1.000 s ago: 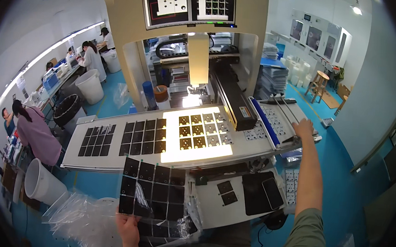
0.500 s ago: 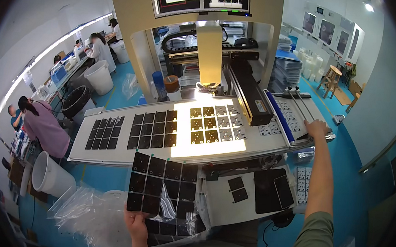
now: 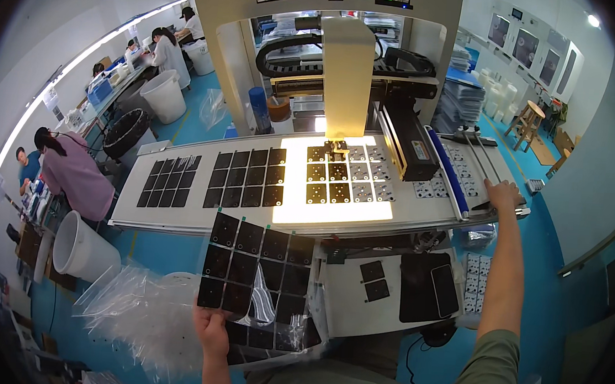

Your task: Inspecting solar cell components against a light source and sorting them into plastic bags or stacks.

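My left hand [image 3: 211,330] grips the lower left edge of a clear plastic sheet [image 3: 261,296] carrying rows of black square pieces. The sheet is held up in front of the machine bed, partly over the side table. My right hand [image 3: 505,196] is at the bed's right end, fingers curled at the near end of two thin metal rods [image 3: 476,148]. Left of the rods lies a blue roller [image 3: 447,172]. On the bed [image 3: 130,204] are sheets of black squares; the middle one [image 3: 339,173] lies on a glowing panel [image 3: 292,209] under the yellow machine head [image 3: 345,80].
A side table [image 3: 345,316] bears two black squares [image 3: 374,281], a black mat [image 3: 413,306] and a phone [image 3: 444,291]. Crumpled clear film [image 3: 145,320] is at lower left, by a white bin [image 3: 86,248]. Co-workers, one in purple [image 3: 77,176], are along the left benches.
The machine head has come nearer, now over the far row of pieces on the lit panel. My view has shifted slightly. Both hands keep about the same places.
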Demonstrator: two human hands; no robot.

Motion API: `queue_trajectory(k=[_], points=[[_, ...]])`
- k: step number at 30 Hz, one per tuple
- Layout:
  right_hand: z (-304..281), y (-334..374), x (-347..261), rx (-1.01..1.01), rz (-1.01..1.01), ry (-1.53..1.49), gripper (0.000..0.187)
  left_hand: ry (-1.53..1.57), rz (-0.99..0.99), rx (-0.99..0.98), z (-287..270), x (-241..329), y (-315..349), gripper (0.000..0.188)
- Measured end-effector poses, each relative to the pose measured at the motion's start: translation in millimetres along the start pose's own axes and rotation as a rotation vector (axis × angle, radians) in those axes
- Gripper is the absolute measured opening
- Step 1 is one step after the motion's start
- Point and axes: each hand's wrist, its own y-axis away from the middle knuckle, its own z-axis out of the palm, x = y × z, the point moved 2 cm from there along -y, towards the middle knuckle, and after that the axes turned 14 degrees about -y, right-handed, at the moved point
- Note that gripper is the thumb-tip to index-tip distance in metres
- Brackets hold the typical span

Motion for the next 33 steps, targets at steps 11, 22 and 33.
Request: queue_trajectory(k=[11,22,33], points=[[0.0,0.2,1.0,0.067,0.058,0.028,0.081,0.053,0.048,0.023,1.1,2.3,-1.4,0.058],[1.8,-2.6,3.1,0.053,0.062,0.014,0.088,0.016,0.016,-0.016,-0.5,-1.6,-0.9,0.059],[5.6,-3.5,1.9,0.034,0.007,-0.016,0.081,0.0,0.032,-0.009,1.5,1.3,-0.7,0.059]])
